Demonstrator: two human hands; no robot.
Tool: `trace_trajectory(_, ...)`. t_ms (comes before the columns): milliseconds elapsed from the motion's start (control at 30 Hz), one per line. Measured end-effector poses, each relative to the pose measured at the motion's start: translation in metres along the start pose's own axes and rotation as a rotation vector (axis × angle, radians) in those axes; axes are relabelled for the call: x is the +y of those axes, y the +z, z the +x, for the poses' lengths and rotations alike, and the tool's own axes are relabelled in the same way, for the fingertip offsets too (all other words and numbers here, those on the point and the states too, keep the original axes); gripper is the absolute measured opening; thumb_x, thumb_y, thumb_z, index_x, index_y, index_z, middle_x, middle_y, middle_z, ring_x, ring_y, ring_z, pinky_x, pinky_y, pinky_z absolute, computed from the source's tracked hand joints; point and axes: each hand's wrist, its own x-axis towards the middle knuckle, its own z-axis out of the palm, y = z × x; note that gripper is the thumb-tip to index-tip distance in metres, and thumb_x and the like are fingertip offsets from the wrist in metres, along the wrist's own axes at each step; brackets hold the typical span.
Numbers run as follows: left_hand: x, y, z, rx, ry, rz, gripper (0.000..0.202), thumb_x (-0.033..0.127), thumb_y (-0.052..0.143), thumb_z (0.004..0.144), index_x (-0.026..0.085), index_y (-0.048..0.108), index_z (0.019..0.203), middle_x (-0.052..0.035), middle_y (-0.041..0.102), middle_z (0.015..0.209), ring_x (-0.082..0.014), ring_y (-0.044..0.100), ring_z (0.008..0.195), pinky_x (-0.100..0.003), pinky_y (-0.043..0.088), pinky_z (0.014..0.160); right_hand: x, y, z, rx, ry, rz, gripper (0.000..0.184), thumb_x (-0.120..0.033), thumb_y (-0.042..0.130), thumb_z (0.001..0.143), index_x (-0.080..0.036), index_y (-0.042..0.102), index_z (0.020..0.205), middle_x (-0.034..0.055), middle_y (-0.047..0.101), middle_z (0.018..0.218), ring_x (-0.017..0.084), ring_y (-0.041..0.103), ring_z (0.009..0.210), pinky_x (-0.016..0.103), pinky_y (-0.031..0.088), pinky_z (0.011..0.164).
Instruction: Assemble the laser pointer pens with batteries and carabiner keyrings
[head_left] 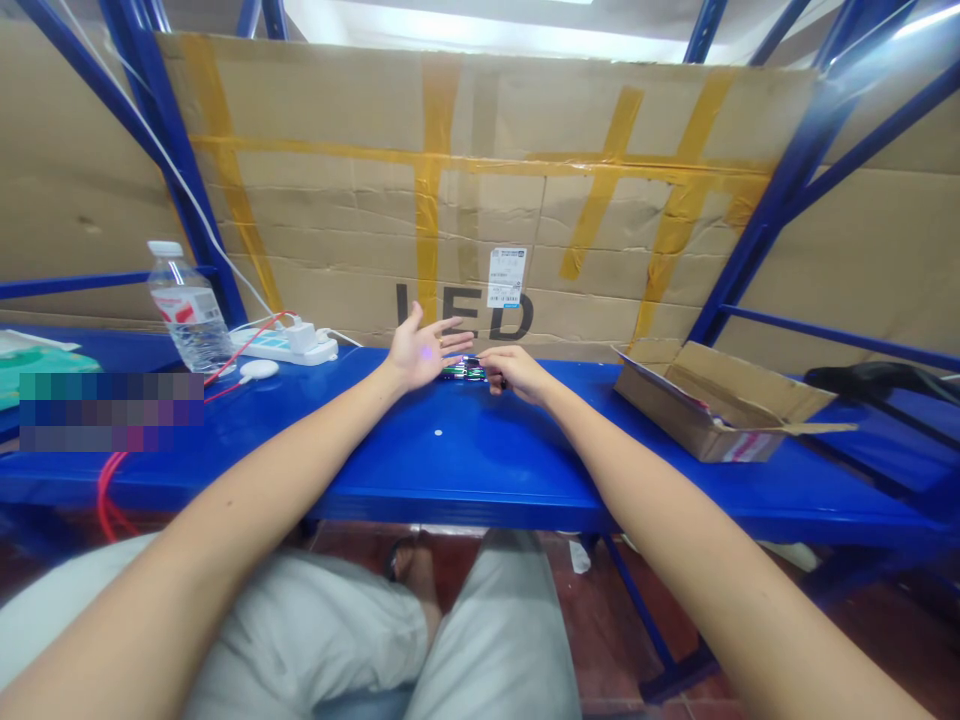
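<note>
My left hand (420, 352) is stretched out above the blue table, palm turned up and fingers spread, holding nothing. A small violet spot of light shows on its palm. Close to its right, my right hand (517, 373) has its fingers curled together around a small dark thing, mostly hidden by the fingers. Between the two hands, at the back of the table, are small shiny pieces (466, 370) in silver and green, too small to name. Whether my right fingertips touch them I cannot tell.
An open cardboard box (697, 405) stands on the right of the blue table (465, 470). At left are a water bottle (191, 310), a white power strip (281, 345) with a plug, and a red cable (112, 490). A large taped carton (337, 220) walls off the back.
</note>
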Motion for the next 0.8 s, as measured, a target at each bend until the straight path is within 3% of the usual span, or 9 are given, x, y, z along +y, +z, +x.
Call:
trace_trajectory(133, 0.0017, 0.0022, -0.0009, -0.001, 0.002, 0.069, 0.096, 0.083, 0.015, 0.084, 0.018, 0.046, 0.146, -0.0216, 0.058, 0.141, -0.0355, 0.054, 0.131, -0.052, 0.045, 0.104, -0.0018, 0.0002, -0.0011, 0.003, -0.006, -0.012, 0.001, -0.015, 0.064, 0.072, -0.015, 0.065, 0.073, -0.0058, 0.037, 0.05, 0.009, 0.033, 0.047, 0.024, 0.037, 0.042)
trace_trajectory(333, 0.0015, 0.0004, 0.001, -0.016, 0.022, 0.244, 0.084, 0.078, 0.032, 0.086, 0.022, 0.047, 0.146, -0.0184, 0.06, 0.139, -0.0363, 0.053, 0.132, -0.052, 0.044, 0.105, -0.0009, -0.0005, -0.0005, 0.003, -0.004, 0.002, 0.005, -0.015, 0.065, 0.075, -0.013, 0.067, 0.079, -0.0057, 0.038, 0.049, 0.009, 0.034, 0.047, 0.024, 0.036, 0.042)
trace_trajectory(633, -0.0024, 0.001, 0.0025, 0.017, -0.043, -0.215, 0.092, 0.081, 0.026, 0.085, 0.013, 0.049, 0.142, -0.022, 0.063, 0.132, -0.0363, 0.051, 0.134, -0.051, 0.038, 0.11, -0.0012, -0.0003, -0.0005, 0.008, -0.002, -0.021, 0.006, -0.013, 0.061, 0.079, -0.013, 0.066, 0.076, -0.0052, 0.038, 0.048, 0.009, 0.034, 0.046, 0.023, 0.037, 0.041)
trace_trajectory(800, -0.0036, 0.0008, 0.0029, 0.012, -0.05, -0.248, 0.087, 0.079, 0.03, 0.085, 0.014, 0.053, 0.138, -0.022, 0.064, 0.131, -0.0377, 0.05, 0.134, -0.052, 0.037, 0.11, -0.0019, -0.0005, -0.0009, 0.01, -0.003, -0.02, 0.006, -0.012, 0.061, 0.079, -0.013, 0.067, 0.077, -0.0051, 0.039, 0.048, 0.009, 0.034, 0.046, 0.023, 0.038, 0.042)
